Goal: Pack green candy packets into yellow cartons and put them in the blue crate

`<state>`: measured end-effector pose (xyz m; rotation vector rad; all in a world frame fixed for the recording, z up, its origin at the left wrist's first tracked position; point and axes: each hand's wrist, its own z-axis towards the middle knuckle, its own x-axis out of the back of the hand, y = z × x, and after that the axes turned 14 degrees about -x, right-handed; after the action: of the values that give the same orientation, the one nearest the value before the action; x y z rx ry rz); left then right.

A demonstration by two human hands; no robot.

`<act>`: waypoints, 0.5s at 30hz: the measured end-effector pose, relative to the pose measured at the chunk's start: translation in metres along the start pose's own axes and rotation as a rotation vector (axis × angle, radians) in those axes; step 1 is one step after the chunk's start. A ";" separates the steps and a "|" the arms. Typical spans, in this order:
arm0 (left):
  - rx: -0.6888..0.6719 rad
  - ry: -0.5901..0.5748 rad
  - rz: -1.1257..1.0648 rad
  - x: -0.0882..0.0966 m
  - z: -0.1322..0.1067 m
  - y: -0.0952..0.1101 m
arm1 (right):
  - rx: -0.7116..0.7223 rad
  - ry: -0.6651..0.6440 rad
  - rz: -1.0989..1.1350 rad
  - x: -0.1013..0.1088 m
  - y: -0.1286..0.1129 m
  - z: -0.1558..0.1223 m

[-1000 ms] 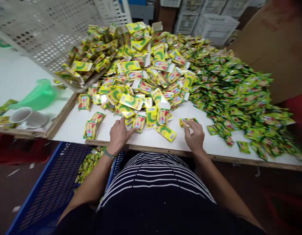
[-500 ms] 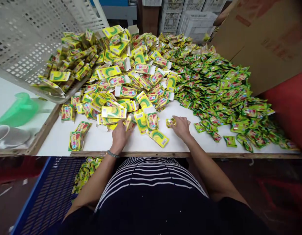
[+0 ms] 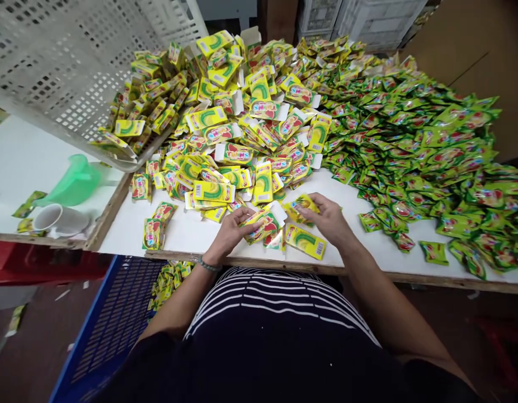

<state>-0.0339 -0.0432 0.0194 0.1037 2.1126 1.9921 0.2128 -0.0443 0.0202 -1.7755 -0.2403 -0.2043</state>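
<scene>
Pinching a yellow carton (image 3: 259,225), the left hand (image 3: 229,233) lies near the right hand (image 3: 326,219) gripping a packet (image 3: 300,208).

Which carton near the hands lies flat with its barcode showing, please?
The yellow carton below the right hand; neither hand touches it, and it lies clear of the heap.

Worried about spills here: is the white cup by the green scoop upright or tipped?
Tipped: the white cup lies on its side on the white tabletop, with its round mouth facing left rather than up.
</scene>
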 end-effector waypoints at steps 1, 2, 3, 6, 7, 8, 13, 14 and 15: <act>0.001 0.013 -0.010 0.000 0.000 0.000 | 0.005 -0.040 -0.103 -0.004 -0.004 0.000; -0.001 0.027 -0.012 0.001 -0.001 0.001 | 0.014 -0.062 -0.222 -0.007 -0.007 0.001; -0.002 0.039 -0.006 0.001 -0.001 0.001 | 0.024 -0.072 -0.340 -0.009 -0.010 0.002; 0.014 0.040 0.019 0.004 -0.005 0.002 | 0.075 -0.128 -0.578 -0.012 -0.015 0.009; 0.024 0.029 0.022 0.005 -0.005 0.002 | 0.081 -0.160 -0.617 -0.012 -0.017 0.011; 0.033 0.016 0.020 0.006 -0.006 0.002 | 0.077 -0.184 -0.640 -0.012 -0.018 0.014; 0.081 -0.061 -0.048 0.008 -0.003 -0.001 | 0.006 -0.180 -0.587 -0.013 -0.026 0.023; 0.107 -0.099 -0.065 0.007 -0.003 -0.002 | -0.002 -0.202 -0.578 -0.014 -0.027 0.024; 0.138 -0.144 -0.080 0.006 -0.002 -0.003 | -0.005 -0.237 -0.573 -0.015 -0.029 0.024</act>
<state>-0.0399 -0.0439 0.0159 0.1780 2.1254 1.7393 0.1904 -0.0156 0.0379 -1.6978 -0.9205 -0.4014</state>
